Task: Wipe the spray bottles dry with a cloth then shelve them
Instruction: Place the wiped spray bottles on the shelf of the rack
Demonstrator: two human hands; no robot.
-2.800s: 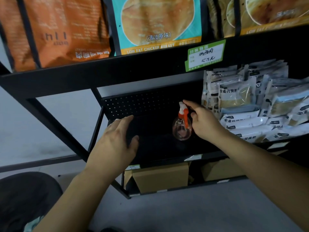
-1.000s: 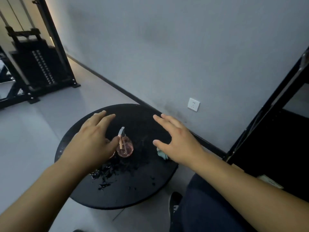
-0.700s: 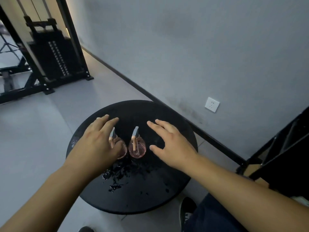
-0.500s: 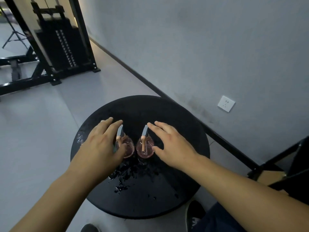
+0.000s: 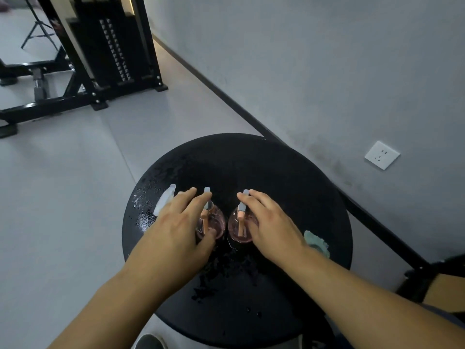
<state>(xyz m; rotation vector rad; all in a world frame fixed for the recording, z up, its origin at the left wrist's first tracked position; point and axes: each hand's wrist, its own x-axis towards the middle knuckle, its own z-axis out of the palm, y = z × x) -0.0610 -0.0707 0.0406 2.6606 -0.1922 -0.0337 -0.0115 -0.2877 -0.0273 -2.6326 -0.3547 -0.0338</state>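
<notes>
Grey flooring and a grey wall are surrounding the round black counter (image 5: 289, 172) at the lower centre of the frame, and its top is carrying scattered water drops. You are reaching both hands onto two pink spray bottles standing side by side near the middle. Your left hand (image 5: 176, 227) is lying over the left bottle (image 5: 214, 222), fingers fairly straight over its nozzle and the thumb touching its round body; your right hand (image 5: 269, 227) is resting likewise against the right bottle (image 5: 239, 227), fingers extended, not yet closing. A third nozzle (image 5: 164, 200) is peeking out left of your left hand. The teal cloth (image 5: 318, 244) is lying just right of your right wrist. You seem to be starting the next pick-up: the bottles are probably wet and slick, so close firmly round one, then bring the cloth to it.
</notes>
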